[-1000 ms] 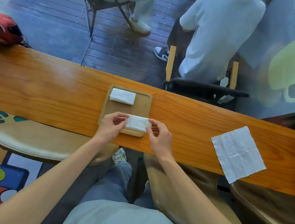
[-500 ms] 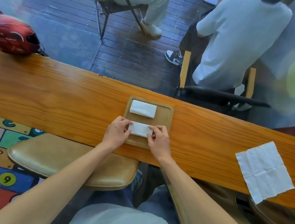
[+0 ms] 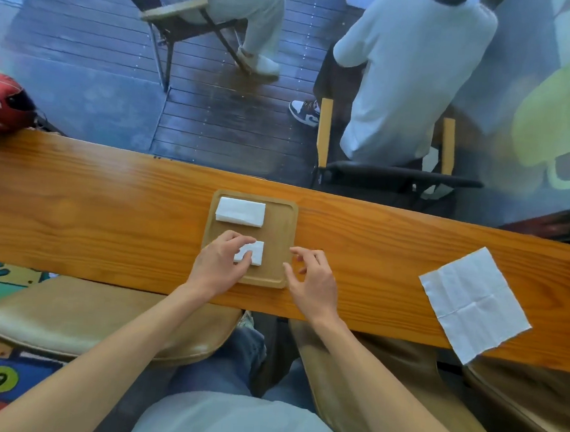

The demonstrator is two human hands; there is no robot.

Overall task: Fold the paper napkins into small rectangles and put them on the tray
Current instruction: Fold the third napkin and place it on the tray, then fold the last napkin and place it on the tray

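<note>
A small wooden tray (image 3: 280,236) lies on the long wooden counter (image 3: 106,215) in front of me. One folded white napkin (image 3: 240,211) rests at the tray's far end. A second folded napkin (image 3: 255,251) lies at the near end, with the fingers of my left hand (image 3: 220,265) pressing on its left part and covering it. My right hand (image 3: 312,279) hovers just off the tray's right edge, fingers apart and holding nothing. An unfolded white napkin (image 3: 474,304) lies flat on the counter far to the right.
A red helmet (image 3: 2,105) sits at the counter's far left end. Tan stool seats (image 3: 97,324) stand under the near edge. Beyond the counter, behind glass, two people sit on chairs (image 3: 386,169) on a dark deck.
Both hands held the second napkin at its ends over the tray's near edge and set it down. My right hand has since let go and moved right; the left stays on it.
</note>
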